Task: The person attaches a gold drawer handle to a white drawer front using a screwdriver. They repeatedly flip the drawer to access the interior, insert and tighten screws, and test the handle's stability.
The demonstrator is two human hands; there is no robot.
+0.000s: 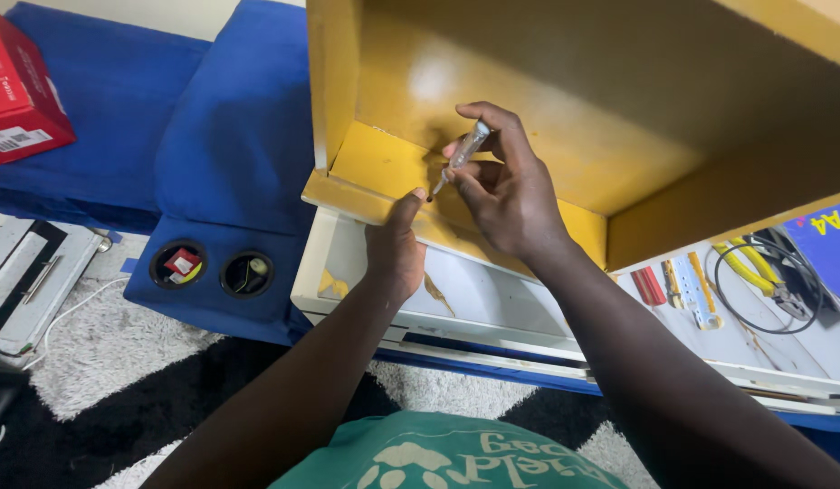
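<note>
R hand (506, 195) grips screwdriver (460, 156); L hand (395, 249) steadies yellow cabinet (384, 167).

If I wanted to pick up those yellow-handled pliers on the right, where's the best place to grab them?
Probably by the two yellow handles, coming from above. The pliers lie flat on the white board with the handles pointing up-left, long and easy to wrap. The dark jaw end sits inside a loop of black cable, so reaching there risks snagging it.
</note>
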